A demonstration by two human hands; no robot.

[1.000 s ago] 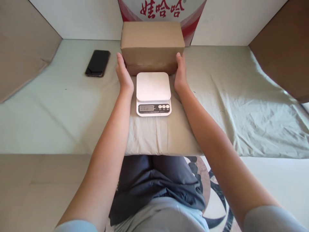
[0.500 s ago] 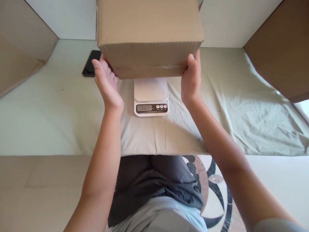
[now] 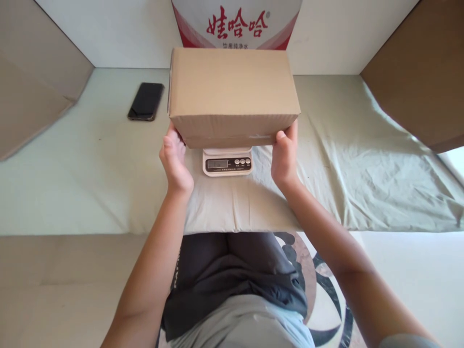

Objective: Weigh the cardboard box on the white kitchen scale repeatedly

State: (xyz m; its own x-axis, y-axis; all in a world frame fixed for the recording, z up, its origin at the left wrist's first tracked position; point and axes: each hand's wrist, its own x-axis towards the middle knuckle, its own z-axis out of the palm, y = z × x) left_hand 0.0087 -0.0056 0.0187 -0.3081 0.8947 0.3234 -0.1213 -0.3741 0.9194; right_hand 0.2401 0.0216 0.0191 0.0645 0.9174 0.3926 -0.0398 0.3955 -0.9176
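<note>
A plain brown cardboard box (image 3: pixel 232 94) sits over the white kitchen scale (image 3: pixel 227 164), covering its platform; only the scale's display and buttons show below the box's front edge. My left hand (image 3: pixel 175 162) grips the box's lower left corner. My right hand (image 3: pixel 285 154) grips its lower right corner. I cannot tell whether the box rests fully on the scale or is still held just above it.
A black phone (image 3: pixel 145 100) lies on the pale green cloth (image 3: pixel 362 164) at the back left. A red and white printed carton (image 3: pixel 237 24) stands behind the box. Brown cardboard panels (image 3: pixel 424 72) flank both sides. Patterned floor shows beyond the table's front edge.
The box stood behind the scale, was lifted high toward the camera, and has now come down over the scale's platform, with both hands still on its sides.
</note>
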